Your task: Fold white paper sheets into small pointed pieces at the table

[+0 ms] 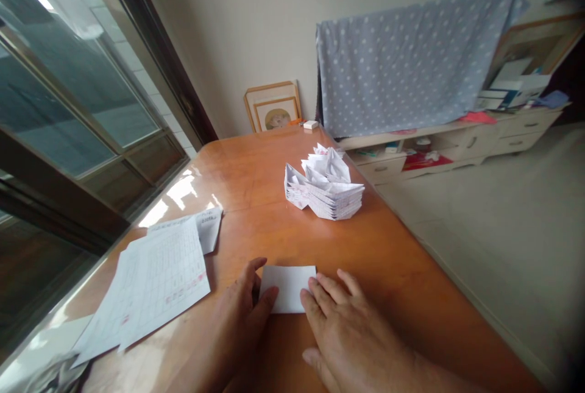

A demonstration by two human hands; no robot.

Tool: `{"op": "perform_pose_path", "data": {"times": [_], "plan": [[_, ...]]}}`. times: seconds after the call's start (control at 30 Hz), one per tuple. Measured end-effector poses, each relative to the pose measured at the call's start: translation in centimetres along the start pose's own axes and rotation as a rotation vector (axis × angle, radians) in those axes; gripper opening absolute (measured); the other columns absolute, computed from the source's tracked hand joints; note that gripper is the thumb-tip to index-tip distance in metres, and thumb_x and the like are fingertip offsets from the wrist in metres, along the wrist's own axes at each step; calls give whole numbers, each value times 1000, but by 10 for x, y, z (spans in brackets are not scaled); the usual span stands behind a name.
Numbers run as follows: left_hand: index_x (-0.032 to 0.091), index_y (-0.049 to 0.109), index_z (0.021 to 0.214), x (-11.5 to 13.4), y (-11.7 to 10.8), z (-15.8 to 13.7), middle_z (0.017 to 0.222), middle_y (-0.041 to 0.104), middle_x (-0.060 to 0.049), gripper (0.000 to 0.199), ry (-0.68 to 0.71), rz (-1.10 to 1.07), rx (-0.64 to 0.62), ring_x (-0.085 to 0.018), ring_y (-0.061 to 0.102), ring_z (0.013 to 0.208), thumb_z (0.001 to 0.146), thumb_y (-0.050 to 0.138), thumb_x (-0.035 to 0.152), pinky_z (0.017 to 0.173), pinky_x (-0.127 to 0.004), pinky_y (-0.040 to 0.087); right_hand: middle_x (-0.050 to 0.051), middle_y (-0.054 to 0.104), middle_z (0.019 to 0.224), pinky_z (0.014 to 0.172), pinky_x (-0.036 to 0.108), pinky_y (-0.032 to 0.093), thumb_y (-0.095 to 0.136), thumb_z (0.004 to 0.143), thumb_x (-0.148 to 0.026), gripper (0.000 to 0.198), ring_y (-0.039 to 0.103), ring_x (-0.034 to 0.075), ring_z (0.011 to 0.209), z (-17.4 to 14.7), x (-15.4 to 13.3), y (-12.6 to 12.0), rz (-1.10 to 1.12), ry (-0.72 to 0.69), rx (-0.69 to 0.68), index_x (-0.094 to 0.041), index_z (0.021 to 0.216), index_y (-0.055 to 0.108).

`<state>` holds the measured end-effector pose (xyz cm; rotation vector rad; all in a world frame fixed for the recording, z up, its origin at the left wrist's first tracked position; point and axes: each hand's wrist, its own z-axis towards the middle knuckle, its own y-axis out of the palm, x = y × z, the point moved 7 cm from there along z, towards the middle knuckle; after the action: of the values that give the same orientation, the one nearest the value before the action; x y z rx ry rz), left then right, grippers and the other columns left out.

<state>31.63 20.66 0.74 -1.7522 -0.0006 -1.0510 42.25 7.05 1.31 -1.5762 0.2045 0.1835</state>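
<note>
A small folded white paper (289, 289) lies flat on the wooden table in front of me. At its left side, my left hand (249, 304) grips the edge, thumb on top and the other fingers curled beside it, partly hidden. My right hand (345, 326) lies flat with fingers stretched out, the fingertips resting on the paper's right edge. Beyond both hands stands a stack of folded paper pieces (336, 201) with pointed ends, nested into each other. Behind it is a second group of similar pointed paper folds (326, 161).
Loose written sheets (159, 277) overlap on the table's left side. A small white box (311, 125) sits at the far end of the table (247, 167). Framed pictures (274, 106) lean on the wall. A dotted grey cloth (406, 64) drapes over something on a low cabinet (484, 140).
</note>
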Motion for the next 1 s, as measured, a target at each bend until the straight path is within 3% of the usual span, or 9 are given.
{"op": "perform_pose_path", "data": {"times": [0.6,0.77,1.0], "plan": [[16,46,136,0,4,4,70,53,4,52,23,71,23,-20,58,65,90,51,39,65,-32,44,28,46,149,113,64,30,54,95,-54,74,39,44,141,0,1,0,20,1,0,-1,146,48],[16,46,137,-1,4,3,72,57,3,50,56,125,48,-20,61,66,92,51,38,64,-33,48,27,45,149,115,65,27,53,95,-54,73,38,42,142,0,1,-2,19,3,-37,-3,147,47],[21,56,132,21,-9,-10,120,64,-12,39,331,296,266,-30,63,109,95,52,32,92,-51,53,27,45,149,115,67,25,51,96,-54,72,37,43,143,0,0,-4,23,-3,-20,-1,145,49]]}}
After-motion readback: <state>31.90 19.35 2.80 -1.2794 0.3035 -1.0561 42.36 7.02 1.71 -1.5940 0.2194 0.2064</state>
